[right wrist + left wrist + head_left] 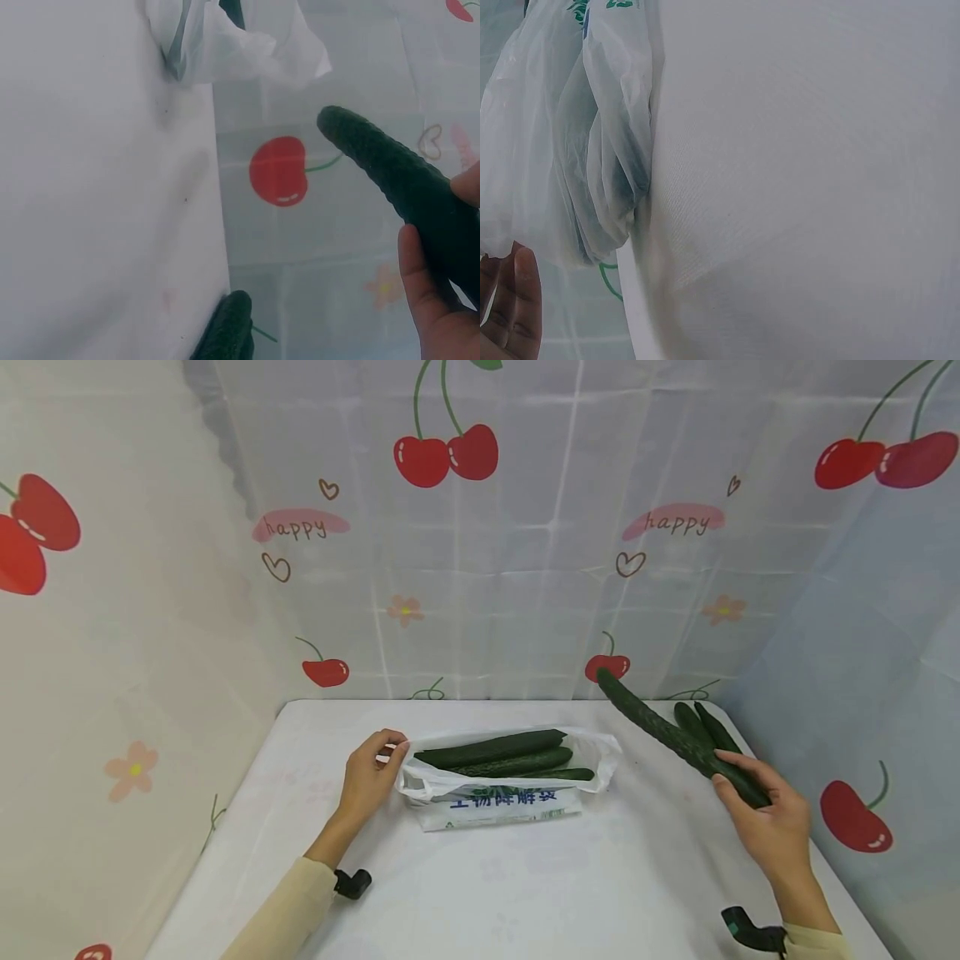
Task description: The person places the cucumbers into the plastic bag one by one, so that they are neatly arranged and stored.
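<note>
A long dark green cucumber [660, 727] is gripped near its lower end by my right hand [772, 818], its other end pointing up and left. The right wrist view shows the same cucumber [397, 165] between thumb and fingers. In the middle of the table lies a white plastic bag [495, 810] with printed lettering, its mouth spread, several cucumbers [495, 749] inside. My left hand [367, 781] pinches the bag's left edge. In the left wrist view its fingers [525, 300] meet the edge of the bag [540, 172].
Two more cucumbers [708, 727] lie at the table's back right, behind the held one. The white table [480, 893] ends at a cherry-printed curtain [487, 568] along the back, with further sheets on both sides.
</note>
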`<state>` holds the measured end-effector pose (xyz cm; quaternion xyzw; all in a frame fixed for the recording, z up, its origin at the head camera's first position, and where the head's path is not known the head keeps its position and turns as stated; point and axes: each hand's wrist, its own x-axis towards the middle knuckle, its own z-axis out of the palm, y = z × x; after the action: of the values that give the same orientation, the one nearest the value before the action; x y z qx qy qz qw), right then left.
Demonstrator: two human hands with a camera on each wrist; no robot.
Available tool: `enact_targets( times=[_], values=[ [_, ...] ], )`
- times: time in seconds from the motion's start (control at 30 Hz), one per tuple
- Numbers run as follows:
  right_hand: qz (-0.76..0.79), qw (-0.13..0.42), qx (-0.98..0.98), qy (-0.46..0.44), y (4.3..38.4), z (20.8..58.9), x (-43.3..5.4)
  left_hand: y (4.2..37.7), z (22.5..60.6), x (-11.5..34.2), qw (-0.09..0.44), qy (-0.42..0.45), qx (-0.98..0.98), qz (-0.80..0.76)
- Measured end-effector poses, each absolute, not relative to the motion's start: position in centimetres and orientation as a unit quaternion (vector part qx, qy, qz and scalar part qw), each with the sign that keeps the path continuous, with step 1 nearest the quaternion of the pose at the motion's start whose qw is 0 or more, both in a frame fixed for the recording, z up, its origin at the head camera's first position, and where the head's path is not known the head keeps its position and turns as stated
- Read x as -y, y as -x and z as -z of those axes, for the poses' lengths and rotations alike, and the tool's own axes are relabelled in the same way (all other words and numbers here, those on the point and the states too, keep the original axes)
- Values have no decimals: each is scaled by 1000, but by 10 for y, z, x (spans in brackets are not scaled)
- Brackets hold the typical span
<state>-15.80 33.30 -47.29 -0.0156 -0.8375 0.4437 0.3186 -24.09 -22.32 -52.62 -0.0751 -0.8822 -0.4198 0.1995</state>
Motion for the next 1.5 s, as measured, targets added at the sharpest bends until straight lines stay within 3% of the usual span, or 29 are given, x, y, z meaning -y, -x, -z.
enact_targets(
  times=[0.73,1.0,1.33,1.5],
  values=[
    [-479,296,813,-151,154,462,-312,240,528,222,201,74,884,416],
    [-487,255,819,-166,153,459,-303,241,528,223,207,75,881,420],
    [-484,257,800,-245,155,458,-287,241,529,223,216,78,881,414],
    [-488,229,800,-264,158,458,-279,241,529,223,212,75,881,416]
  ],
)
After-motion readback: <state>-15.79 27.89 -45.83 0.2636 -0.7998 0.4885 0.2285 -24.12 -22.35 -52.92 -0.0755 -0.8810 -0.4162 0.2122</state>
